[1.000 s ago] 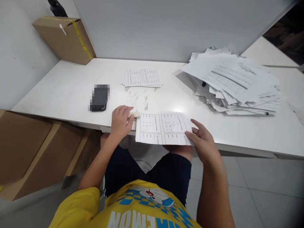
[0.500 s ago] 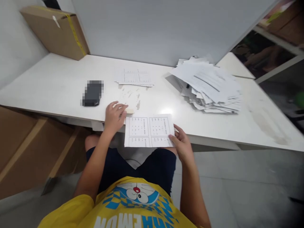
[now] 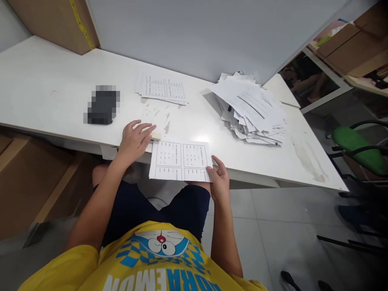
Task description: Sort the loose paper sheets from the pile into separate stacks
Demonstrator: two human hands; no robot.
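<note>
Over the table's front edge lies a printed sheet of paper (image 3: 182, 161) with boxed tables on it. My right hand (image 3: 220, 178) pinches its right edge between thumb and fingers. At the sheet's upper left corner my left hand (image 3: 135, 140) has its thumb and forefinger around a small pale block (image 3: 156, 136); the block's near end is hidden by the fingers. Farther back on the table, several printed sheets (image 3: 165, 87) lie in a low stack.
A blurred-out dark object (image 3: 102, 106) lies on the white table (image 3: 57, 109) to the left. An untidy paper pile (image 3: 251, 111) stands at right, against the grey partition (image 3: 182, 36). A cardboard box (image 3: 57, 24) is at back left; a green chair (image 3: 359, 149) stands right.
The view has turned to the right, so the table's things appear shifted left and a green chair shows. Both hands keep nearly the same hold on the sheet and block.
</note>
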